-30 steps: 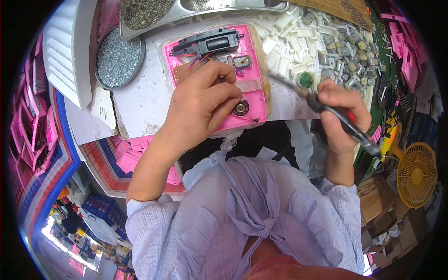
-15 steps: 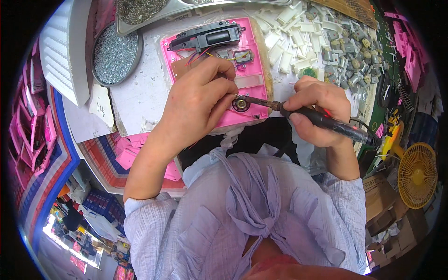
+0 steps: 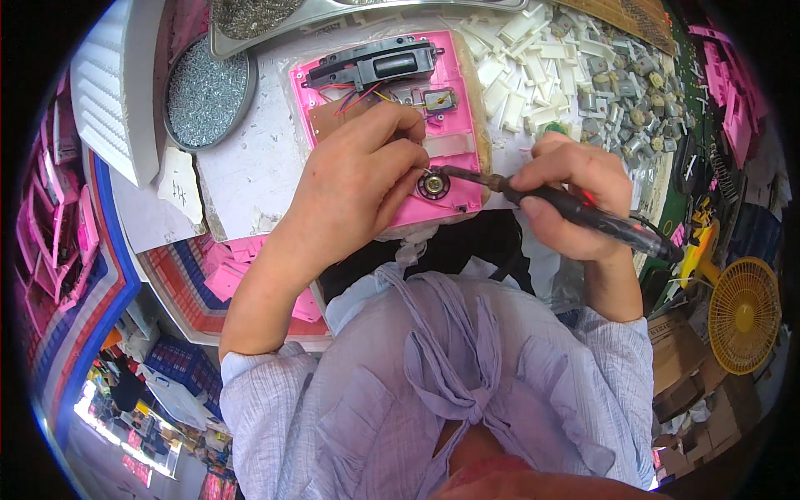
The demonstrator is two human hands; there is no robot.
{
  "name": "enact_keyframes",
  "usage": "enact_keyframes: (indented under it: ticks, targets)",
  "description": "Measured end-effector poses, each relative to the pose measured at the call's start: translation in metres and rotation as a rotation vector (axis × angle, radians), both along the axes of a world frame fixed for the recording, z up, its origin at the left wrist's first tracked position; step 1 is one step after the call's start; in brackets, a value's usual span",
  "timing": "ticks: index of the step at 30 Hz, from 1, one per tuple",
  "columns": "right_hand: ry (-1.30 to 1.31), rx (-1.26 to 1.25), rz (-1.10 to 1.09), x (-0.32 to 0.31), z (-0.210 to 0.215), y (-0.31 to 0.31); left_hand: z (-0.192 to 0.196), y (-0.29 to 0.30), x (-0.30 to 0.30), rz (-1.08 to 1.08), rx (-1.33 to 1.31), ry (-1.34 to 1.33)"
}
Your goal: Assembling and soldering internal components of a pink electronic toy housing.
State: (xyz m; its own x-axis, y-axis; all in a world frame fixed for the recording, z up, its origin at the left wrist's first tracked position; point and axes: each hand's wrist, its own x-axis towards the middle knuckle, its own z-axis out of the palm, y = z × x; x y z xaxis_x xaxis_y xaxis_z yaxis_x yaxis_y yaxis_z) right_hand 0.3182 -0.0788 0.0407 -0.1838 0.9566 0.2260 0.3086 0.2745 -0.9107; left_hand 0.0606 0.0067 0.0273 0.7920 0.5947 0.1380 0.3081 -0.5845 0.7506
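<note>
A pink plastic shell (image 3: 454, 117) lies open on the white worktop (image 3: 242, 167), straight ahead of the person. Near the shell's lower edge sits a small round speaker (image 3: 433, 184). At the shell's upper edge is a black part (image 3: 375, 65), with thin coloured wires (image 3: 358, 96) running down from it, and a small square part (image 3: 437, 100) sits just right of the wires.

The left hand (image 3: 358, 179) rests on the shell with its fingers curled, fingertips pressing by the speaker; whether it pinches anything there is hard to tell. The right hand (image 3: 571, 196) is closed around the dark handle of a soldering iron (image 3: 575, 210), just right of the shell, and the iron's metal tip reaches left to the speaker.

Left of the shell stands a round dish of small screws (image 3: 204, 87), and further left a white ribbed piece (image 3: 112, 92). Right of the shell spreads a heap of white plastic bits (image 3: 533, 58) and small grey parts (image 3: 621, 92). Far to the lower right of the shell stands a yellow fan (image 3: 744, 312).
</note>
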Motion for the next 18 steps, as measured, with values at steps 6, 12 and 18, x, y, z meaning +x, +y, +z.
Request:
enact_keyframes:
  ticks: [6, 12, 18]
  targets:
    - [0.054, 0.036, -0.036, 0.014, 0.007, -0.010, 0.000, 0.000, 0.000, -0.008, 0.026, 0.010]
    - [0.074, 0.061, -0.055, 0.018, 0.006, -0.017, 0.000, 0.000, -0.002, 0.015, -0.026, -0.002]
    - [0.108, 0.116, -0.050, 0.018, 0.002, -0.013, 0.000, -0.001, -0.002, 0.019, -0.046, -0.009]
